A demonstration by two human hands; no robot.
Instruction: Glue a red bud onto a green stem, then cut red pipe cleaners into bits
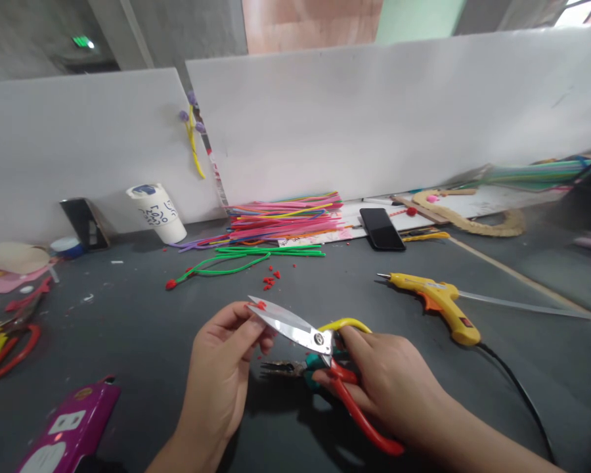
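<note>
On the dark grey tabletop [152,341], a purple box [73,424] with a small red light sits left of the left wrist. The left hand [224,361] pinches a small red piece [261,305] between thumb and fingers, right at the blade tips of the scissors [295,326]. The right hand [387,368] is wrapped around the scissors' red and yellow handles; pliers [283,368] with teal grips show beneath, though whether it holds them too cannot be told. Well left of the left hand are orange-handled scissors [27,358]; beyond the right hand lies a yellow glue gun [436,297], its black cord running back toward the right forearm. Red scraps [269,282] dot the surface just past the hands, then green stems [276,251], a many-coloured bundle of stems [285,220] and, to its right, a black phone [381,228]. A white cup [157,213] stands farther left. White panels [374,125] rise behind; over them show a grey wall [201,26], a pinkish section [310,21] and, far left, a lit green sign [81,42].
</note>
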